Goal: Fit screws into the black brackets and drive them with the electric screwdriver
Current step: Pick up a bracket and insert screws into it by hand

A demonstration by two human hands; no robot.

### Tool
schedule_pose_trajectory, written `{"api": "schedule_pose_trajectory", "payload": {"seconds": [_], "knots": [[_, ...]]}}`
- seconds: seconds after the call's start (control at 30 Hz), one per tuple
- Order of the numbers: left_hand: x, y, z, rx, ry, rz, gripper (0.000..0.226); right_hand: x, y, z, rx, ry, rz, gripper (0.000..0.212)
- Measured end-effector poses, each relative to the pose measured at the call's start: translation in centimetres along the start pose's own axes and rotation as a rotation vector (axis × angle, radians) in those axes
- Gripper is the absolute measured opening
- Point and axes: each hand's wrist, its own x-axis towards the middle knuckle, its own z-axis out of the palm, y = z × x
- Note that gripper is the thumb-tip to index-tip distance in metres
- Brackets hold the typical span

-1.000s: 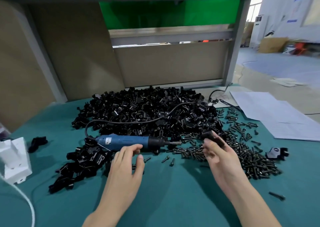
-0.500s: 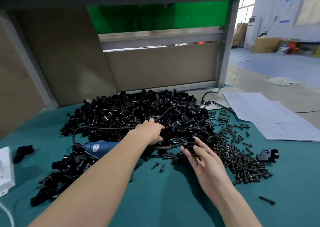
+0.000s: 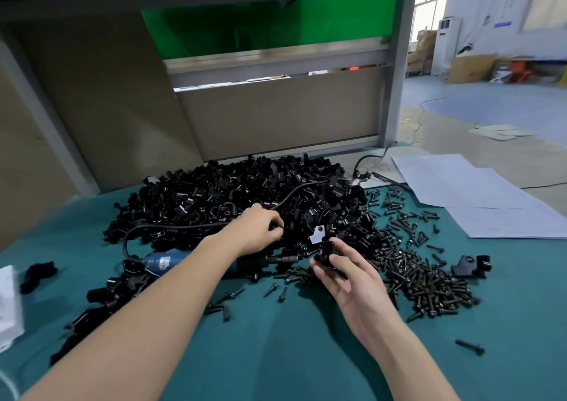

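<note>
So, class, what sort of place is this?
Probably a factory assembly bench: a large pile of black brackets, a heap of loose screws and an electric screwdriver lie on the green mat, with cardboard boxes on the floor behind.

Bench (image 3: 276, 354) top: teal cloth-like cover, matt. Brackets (image 3: 214, 192): black, hard, semi-gloss, pale glints on flat faces; plastic or coated metal, cannot tell. Screws (image 3: 429, 281): dark metal, dull sheen. Screwdriver (image 3: 162, 261): smooth blue plastic body. Cable (image 3: 171, 226): black, smooth, rubbery. Sheets (image 3: 460, 186): white matt paper. Back panels (image 3: 276, 115): brown, matt, board-like. Posts (image 3: 395, 63): grey, smooth, metal-looking.
</note>
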Motion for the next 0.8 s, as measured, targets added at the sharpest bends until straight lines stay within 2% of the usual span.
{"api": "schedule_pose_trajectory", "payload": {"seconds": [0.1,0.2,0.37,0.5,0.6,0.67,0.8], "knots": [[-1.2,-1.1,-0.3,-0.259,0.123,0.036,0.018,0.1,0.3,0.1,-0.005,-0.022,0.007,0.029],[-2.7,-2.0,-0.6,-0.625,0.236,0.003,0.013,0.1,0.6,0.1,-0.038,-0.037,0.018,0.029],[-5.5,-1.6,-1.1,-1.044,0.252,-0.086,0.020,-0.1,0.8,0.3,-0.082,-0.083,0.021,0.030],[-9.3,-0.1,0.1,-1.506,0.250,-0.122,0.021,-0.9,1.3,0.6,-0.174,-0.203,0.019,0.032],[-12.5,1.1,3.3,-1.841,0.190,-0.170,0.024,-1.4,2.2,1.0,-0.238,-0.258,0.002,0.037],[-13.8,1.4,5.2,-1.953,0.194,-0.184,0.036,-1.6,2.8,1.1,-0.326,-0.280,-0.014,0.043],[-14.4,1.5,6.4,-1.978,0.306,-0.177,0.034,-1.7,3.3,1.0,-0.494,-0.296,-0.060,0.039]]}}
